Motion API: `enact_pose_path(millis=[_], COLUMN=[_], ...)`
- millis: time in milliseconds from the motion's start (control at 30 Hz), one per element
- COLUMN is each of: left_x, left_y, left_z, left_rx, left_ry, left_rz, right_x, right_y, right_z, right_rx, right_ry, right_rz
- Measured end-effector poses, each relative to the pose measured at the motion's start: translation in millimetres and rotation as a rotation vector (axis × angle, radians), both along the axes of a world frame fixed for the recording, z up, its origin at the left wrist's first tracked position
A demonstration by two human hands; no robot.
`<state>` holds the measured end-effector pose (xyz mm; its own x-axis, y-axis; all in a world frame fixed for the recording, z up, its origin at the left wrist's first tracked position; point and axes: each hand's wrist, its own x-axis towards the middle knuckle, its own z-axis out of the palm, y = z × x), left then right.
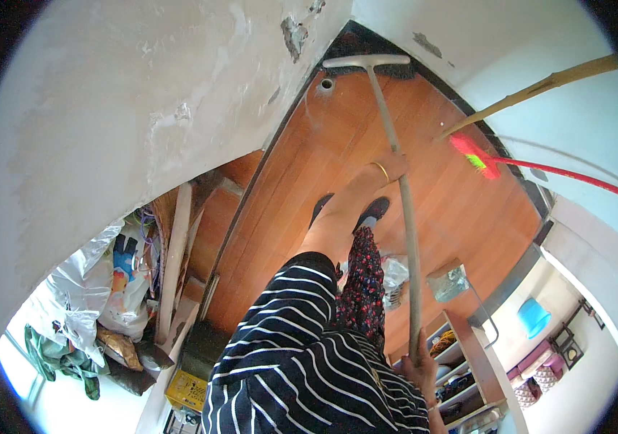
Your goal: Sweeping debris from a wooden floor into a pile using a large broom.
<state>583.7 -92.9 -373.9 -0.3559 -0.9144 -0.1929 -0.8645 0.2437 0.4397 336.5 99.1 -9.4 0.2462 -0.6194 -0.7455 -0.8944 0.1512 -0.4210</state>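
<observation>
A long-handled broom [409,239] reaches from my body to the far corner of the wooden floor. Its pale grey head [352,61] with dark bristles lies against the base of the walls there. My left hand [393,165], with a yellow bangle at the wrist, is stretched forward and wrapped around the handle below its middle. Close to my waist, my right hand [422,372] grips the handle's upper end. A small round pipe opening [327,84] in the floor is just left of the broom head.
A red broom [479,155] and a wooden pole [533,90] lean by the right wall. Nearer stand a dustpan [448,283] with a bent handle and a shelf unit [477,347] with items. Bags [70,304] and boards [174,260] crowd the left.
</observation>
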Motion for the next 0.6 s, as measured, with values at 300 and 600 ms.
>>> enact_pose_path(millis=[300, 600], left_x=[-1, -18], left_y=[44, 89], left_z=[55, 78], left_rx=[0.072, -0.106], left_ry=[0.262, 0.306], left_rz=[0.219, 0.437], right_x=[-2, -28], right_y=[-27, -37], right_z=[73, 100], right_rx=[0.249, 0.197], right_ry=[0.052, 0.05], right_rz=[-0.159, 0.292])
